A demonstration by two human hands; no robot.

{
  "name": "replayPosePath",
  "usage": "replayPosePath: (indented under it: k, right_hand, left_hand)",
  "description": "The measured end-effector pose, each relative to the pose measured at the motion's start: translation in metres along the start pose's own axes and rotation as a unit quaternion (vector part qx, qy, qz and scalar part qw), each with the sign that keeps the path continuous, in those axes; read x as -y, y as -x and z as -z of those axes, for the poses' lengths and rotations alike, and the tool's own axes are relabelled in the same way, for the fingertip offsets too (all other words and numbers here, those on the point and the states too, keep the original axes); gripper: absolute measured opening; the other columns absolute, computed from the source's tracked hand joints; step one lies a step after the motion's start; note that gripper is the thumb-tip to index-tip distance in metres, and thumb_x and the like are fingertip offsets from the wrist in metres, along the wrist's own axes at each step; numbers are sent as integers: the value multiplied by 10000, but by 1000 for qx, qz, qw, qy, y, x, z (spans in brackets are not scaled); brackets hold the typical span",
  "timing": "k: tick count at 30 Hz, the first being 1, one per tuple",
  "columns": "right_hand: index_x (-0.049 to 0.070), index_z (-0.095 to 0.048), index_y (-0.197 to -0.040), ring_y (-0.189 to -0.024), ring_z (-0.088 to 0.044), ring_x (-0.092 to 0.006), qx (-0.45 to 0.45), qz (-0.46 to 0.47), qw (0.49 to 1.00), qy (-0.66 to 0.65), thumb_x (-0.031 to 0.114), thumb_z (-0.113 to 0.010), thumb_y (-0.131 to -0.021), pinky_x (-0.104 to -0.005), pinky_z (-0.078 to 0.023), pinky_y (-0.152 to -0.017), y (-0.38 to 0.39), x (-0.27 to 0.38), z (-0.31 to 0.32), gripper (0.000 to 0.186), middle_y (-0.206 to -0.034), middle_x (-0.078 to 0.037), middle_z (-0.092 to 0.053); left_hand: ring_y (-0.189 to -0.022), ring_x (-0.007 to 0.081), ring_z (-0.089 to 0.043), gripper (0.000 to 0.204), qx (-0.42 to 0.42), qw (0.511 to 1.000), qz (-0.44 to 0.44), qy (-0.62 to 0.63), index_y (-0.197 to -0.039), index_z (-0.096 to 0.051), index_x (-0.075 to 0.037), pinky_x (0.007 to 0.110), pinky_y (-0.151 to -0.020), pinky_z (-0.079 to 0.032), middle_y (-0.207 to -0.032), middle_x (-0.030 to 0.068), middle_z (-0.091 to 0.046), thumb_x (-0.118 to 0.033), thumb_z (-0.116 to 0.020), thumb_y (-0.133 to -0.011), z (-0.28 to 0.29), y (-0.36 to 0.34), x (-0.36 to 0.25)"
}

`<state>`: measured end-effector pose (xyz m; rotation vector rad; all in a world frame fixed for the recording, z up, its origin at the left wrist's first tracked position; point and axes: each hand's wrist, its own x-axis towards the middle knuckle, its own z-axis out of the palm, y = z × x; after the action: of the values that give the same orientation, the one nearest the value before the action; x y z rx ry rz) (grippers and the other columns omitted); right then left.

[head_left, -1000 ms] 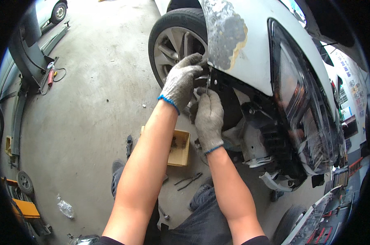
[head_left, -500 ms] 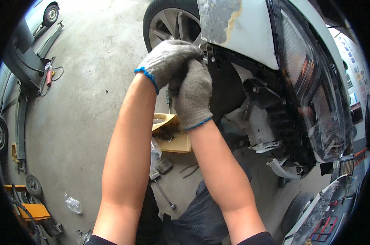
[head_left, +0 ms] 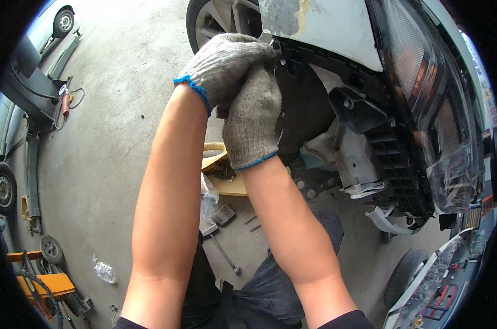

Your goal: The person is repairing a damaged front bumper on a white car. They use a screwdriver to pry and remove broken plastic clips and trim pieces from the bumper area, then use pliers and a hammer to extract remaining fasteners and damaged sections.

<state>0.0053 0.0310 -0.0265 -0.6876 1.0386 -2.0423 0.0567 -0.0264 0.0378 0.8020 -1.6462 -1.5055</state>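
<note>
In the head view, the person's gloved left hand (head_left: 223, 60) and right hand (head_left: 254, 118) are bunching together, fingers curled, just beside the white fender's (head_left: 336, 24) lower corner, near the wheel (head_left: 221, 21); whether they are grasping anything cannot be told. The fender's long lower edge is slanting rightward and nearer toward the headlight (head_left: 424, 82). Its surface is showing a grey, yellow-edged patch.

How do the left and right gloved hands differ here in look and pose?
The left hand sits higher in the picture and slants across to the right; the right hand sits lower, pointing upward. The left hand's blue cuff edge looks thick and frilled, while the right hand's shows as a thin line. Both wear grey knit gloves.
</note>
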Motion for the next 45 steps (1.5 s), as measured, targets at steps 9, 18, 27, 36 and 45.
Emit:
replayPosePath:
  k: [9,18,27,36,45]
  right_hand:
    - [28,-523,-1306,-1156,-550,-208,43,146,978,143,218,-419,-1060,-319,-411,-1038,-13,-26,8,328,-1217,-134,-591]
    - [-17,-566,-1215,-999,-626,-202,20,107,993,49,197,-474,-1048,-318,-489,-895,-5,3,3,286,-1085,-140,-644]
    - [-17,-570,-1205,-954,-640,-188,25,104,990,94,198,-483,-1043,-317,-512,-844,-7,9,7,282,-1024,-121,-651]
    - [-5,-590,-1173,-940,-621,-153,26,137,976,165,219,-490,-1046,-286,-504,-820,-8,9,8,276,-1025,-94,-648]
    - [-53,-640,-986,-856,-684,-382,-19,215,945,244,208,-507,-999,-420,-513,-746,-16,4,16,293,-896,-262,-678]
  left_hand:
    - [-912,197,-668,272,11,999,-50,18,-1066,-723,-30,326,-861,-548,-999,106,-712,-230,-704,-883,-2,2,4]
    - [-835,221,-673,292,-29,995,-29,94,-1015,-730,-3,337,-780,-552,-896,136,-706,-242,-710,-849,-15,7,5]
    - [-829,231,-674,268,-28,992,-33,123,-1011,-730,-7,351,-785,-555,-902,129,-709,-218,-708,-848,-17,5,7]
    - [-882,232,-681,297,0,993,-76,94,-1068,-724,-21,343,-816,-562,-954,136,-717,-241,-713,-869,-12,-4,15]
    - [-917,231,-686,299,-61,993,-36,96,-1109,-723,-29,336,-828,-565,-988,143,-724,-207,-721,-870,-23,-3,19]
